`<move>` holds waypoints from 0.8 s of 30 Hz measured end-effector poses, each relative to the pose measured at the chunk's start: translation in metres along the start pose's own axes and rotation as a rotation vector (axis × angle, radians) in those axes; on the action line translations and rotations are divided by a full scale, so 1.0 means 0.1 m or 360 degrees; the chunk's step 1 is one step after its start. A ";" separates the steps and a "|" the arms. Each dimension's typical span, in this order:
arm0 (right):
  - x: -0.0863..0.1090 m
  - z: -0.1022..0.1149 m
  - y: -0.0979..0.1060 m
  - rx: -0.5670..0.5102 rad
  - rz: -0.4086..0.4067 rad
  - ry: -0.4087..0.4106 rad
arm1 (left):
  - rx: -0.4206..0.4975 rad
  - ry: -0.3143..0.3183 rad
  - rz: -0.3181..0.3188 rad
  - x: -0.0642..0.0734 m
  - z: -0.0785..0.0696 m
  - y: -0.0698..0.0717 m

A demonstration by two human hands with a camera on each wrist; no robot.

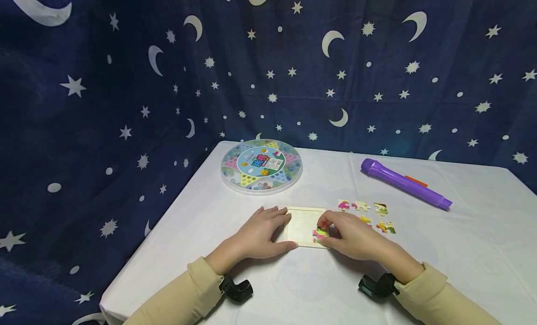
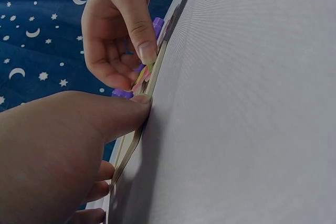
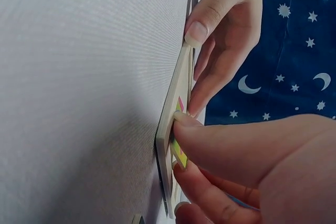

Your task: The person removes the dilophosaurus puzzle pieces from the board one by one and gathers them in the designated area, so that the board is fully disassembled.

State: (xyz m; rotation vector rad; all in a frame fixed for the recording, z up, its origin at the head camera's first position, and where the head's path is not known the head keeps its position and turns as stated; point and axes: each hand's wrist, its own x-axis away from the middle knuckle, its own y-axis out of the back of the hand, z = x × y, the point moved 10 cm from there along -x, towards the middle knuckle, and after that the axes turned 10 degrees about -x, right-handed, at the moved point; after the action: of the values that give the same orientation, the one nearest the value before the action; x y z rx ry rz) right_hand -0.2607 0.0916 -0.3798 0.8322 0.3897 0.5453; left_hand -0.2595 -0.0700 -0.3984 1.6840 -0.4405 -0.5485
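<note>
A pale wooden puzzle tray [image 1: 304, 218] lies on the white table. My left hand [image 1: 262, 231] rests along its left side, the thumb on the near edge and the fairly straight fingers by the far left corner. My right hand [image 1: 354, 234] pinches a pink, yellow and green jigsaw piece [image 1: 319, 234] between thumb and fingers, over the tray's near right corner. In the right wrist view the jigsaw piece [image 3: 180, 153] is tilted against the tray's rim. Several loose jigsaw pieces [image 1: 381, 209] lie right of the tray, some partly hidden by my right hand.
A round clear case with a marble game board [image 1: 261, 166] lies at the back left of the table [image 1: 335, 287]. A purple toy microphone [image 1: 404, 183] lies at the back right, an orange strip beside it. A dark blue star-and-moon cloth [image 1: 310, 82] hangs behind.
</note>
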 end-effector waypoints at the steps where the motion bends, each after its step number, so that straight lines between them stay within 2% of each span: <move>1: 0.00 -0.01 0.00 -0.0012 0.0000 -0.0010 | 0.0001 0.0000 0.0001 0.00 0.00 0.00; 15: -0.01 -0.05 0.00 -0.0104 -0.0025 -0.0014 | 0.0000 0.0000 0.0004 0.00 0.00 0.01; 22: -0.01 0.01 0.01 -0.0159 0.0002 0.0061 | 0.0008 0.0004 0.0004 0.00 0.01 0.00; 24: 0.00 -0.01 0.01 -0.0180 0.0009 0.0047 | 0.0008 0.0001 0.0004 0.00 0.01 -0.01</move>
State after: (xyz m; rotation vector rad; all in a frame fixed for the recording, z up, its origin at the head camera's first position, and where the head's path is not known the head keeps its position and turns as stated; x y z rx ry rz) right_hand -0.2617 0.0922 -0.3795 0.7175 0.3801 0.5804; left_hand -0.2600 -0.0705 -0.3992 1.6880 -0.4437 -0.5455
